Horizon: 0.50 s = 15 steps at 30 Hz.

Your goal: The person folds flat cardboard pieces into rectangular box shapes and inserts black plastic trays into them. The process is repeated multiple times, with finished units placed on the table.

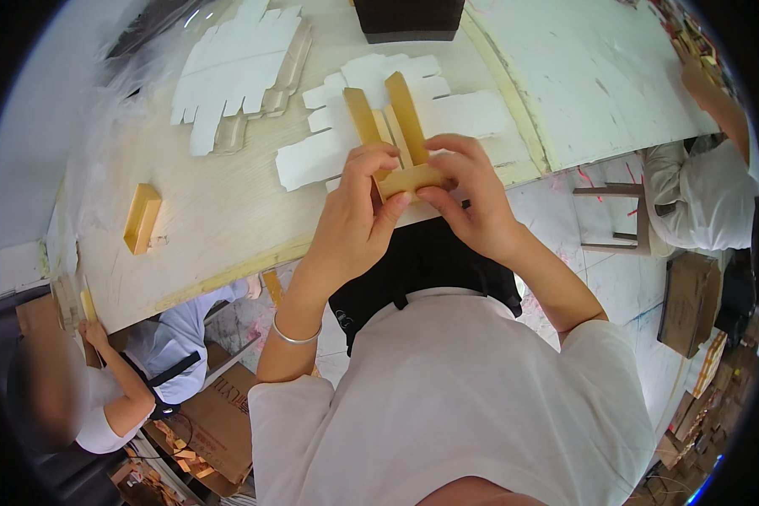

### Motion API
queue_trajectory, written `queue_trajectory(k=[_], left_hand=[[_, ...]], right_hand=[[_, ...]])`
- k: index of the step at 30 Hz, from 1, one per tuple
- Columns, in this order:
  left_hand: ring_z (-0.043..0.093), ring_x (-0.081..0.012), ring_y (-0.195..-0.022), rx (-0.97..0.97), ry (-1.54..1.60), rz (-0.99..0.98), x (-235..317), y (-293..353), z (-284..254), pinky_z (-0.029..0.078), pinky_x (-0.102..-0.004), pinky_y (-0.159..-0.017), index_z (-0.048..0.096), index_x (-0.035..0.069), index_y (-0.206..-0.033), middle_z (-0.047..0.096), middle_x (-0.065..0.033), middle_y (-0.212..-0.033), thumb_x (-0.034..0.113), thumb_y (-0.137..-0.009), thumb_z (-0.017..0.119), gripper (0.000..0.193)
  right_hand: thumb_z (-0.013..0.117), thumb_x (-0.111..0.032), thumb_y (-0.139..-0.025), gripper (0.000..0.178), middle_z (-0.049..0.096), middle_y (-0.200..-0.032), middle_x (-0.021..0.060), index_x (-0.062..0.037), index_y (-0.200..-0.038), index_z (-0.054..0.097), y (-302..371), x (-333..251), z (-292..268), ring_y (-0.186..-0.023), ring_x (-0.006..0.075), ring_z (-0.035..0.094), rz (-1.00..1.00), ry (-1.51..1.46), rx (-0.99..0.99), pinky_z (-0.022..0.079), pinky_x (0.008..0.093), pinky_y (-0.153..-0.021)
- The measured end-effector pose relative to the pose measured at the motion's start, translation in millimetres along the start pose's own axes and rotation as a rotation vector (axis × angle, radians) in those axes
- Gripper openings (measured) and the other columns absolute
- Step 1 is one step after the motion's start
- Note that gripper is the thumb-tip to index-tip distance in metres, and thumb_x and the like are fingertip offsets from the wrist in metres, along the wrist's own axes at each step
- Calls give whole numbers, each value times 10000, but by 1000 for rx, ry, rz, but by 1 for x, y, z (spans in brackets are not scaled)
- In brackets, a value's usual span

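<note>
Between my two hands, close to the table's front edge, is a gold cardboard box, part folded, with two long walls standing up and its near end toward me. My left hand closes on the left side of that near end, thumb against the front. On the right side, my right hand pinches the same end with thumb and bent fingers. Beneath the box lies a flat white die-cut card blank, partly covered by the box and my hands.
A stack of white blanks lies at the far left of the table, beside clear plastic film. A small folded gold box stands at left, a dark box at the back. Co-workers sit at lower left and right, near a stool.
</note>
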<state>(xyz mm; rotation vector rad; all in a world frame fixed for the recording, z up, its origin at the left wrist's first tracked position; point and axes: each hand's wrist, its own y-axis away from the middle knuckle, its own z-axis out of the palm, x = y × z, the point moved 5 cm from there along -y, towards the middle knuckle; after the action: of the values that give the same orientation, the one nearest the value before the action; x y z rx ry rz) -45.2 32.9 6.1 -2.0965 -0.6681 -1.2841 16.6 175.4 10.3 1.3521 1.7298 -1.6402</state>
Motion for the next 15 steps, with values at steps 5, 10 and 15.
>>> queue_trajectory(k=[5, 10, 15], left_hand=[[585, -137, -718, 175, -183, 7, 10, 2, -1, 467, -248, -598, 503, 4, -1076, 513, -132, -1204, 24, -892, 589, 204], [570, -235, -670, 206, -437, 132, 13, 10, 11, 467, -301, -579, 605, -16, -853, 582, -122, -958, -2, -820, 633, 45], [556, -287, -694, -15, -477, 22, 18, -6, 1, 457, -355, -613, 607, -1, -837, 566, -94, -800, 29, -778, 666, 89]], right_hand=[[680, -39, -705, 302, 524, -1145, 145, -43, -998, 608, 2, -22, 6, -817, 237, 557, -371, 644, -165, 457, 354, -688], [663, -73, -694, 187, 558, -889, 82, -33, -864, 596, -1, -12, 13, -793, 237, 546, -234, 697, -474, 400, 349, -627], [662, -86, -754, 83, 549, -853, 72, -34, -791, 610, -28, -1, 13, -853, 276, 550, 53, 445, -773, 427, 381, -704]])
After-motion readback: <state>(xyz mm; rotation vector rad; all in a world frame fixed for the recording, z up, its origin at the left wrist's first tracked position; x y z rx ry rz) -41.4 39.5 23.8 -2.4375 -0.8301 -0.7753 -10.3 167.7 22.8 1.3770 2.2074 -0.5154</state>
